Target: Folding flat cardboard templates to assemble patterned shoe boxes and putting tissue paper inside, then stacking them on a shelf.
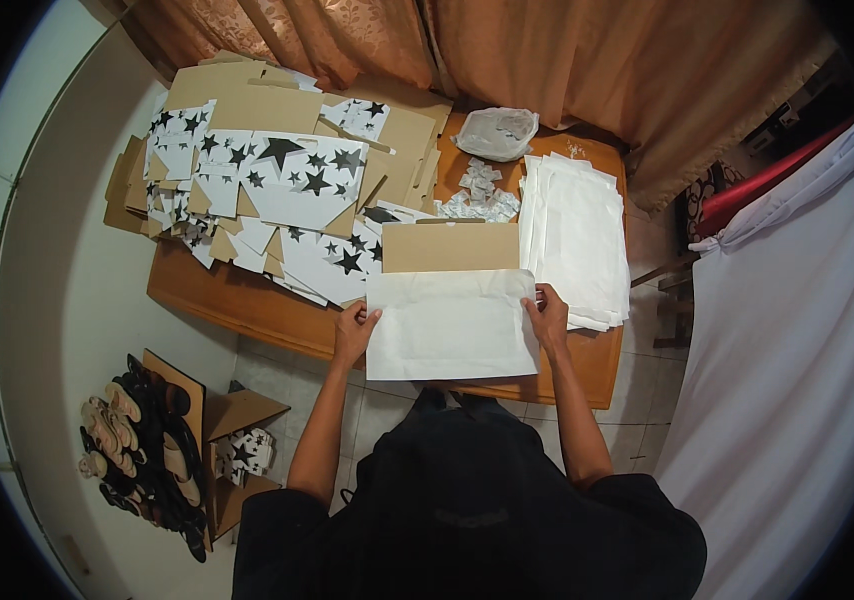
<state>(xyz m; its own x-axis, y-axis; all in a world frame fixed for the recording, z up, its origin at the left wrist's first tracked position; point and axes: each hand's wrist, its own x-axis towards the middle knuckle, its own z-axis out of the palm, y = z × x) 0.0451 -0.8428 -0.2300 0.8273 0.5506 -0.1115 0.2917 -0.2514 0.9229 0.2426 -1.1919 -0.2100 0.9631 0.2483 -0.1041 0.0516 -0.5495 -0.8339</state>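
Observation:
A white sheet of thin paper (450,325) lies at the near edge of the wooden table (237,305). My left hand (354,330) grips its left edge and my right hand (548,312) grips its right edge. The sheet partly covers a plain brown cardboard panel (450,246) lying just beyond it. Right of my right hand sits a stack of white sheets (577,235).
A big heap of flattened cardboard boxes printed with black stars (277,180) fills the table's left half. Small white packets (479,195) and a clear plastic bag (496,132) lie at the back. Shoes (142,450) and a cardboard box (237,440) sit on the floor left; white cloth (787,330) hangs right.

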